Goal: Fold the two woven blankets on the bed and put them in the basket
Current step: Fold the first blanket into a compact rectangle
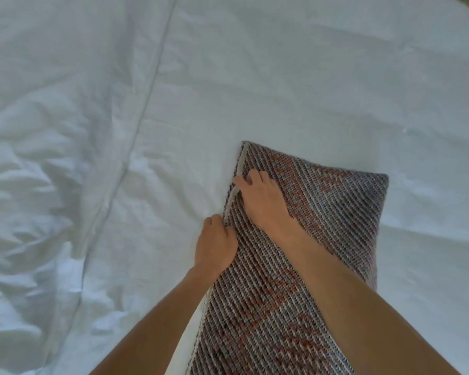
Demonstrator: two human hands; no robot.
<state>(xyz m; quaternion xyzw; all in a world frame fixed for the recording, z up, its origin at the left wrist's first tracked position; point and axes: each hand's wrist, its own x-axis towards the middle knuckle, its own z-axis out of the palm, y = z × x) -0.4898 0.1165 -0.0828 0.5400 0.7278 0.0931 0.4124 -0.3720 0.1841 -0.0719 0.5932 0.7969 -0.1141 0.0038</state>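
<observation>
The woven blanket (pixel 336 209) is pinched at its edge by the curled left hand (pixel 215 247); just beyond those fingers, the edge is apparently gripped by the right hand (pixel 260 201).

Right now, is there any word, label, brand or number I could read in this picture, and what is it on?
None: no text shows anywhere.
The woven blanket, gripped at its pale edge by the left hand and right hand, bears only striped weave; no tag is in view.
The white bedding is plain.

A folded woven blanket (pixel 303 253) lies on the white, wrinkled bed (pixel 228 77).
</observation>
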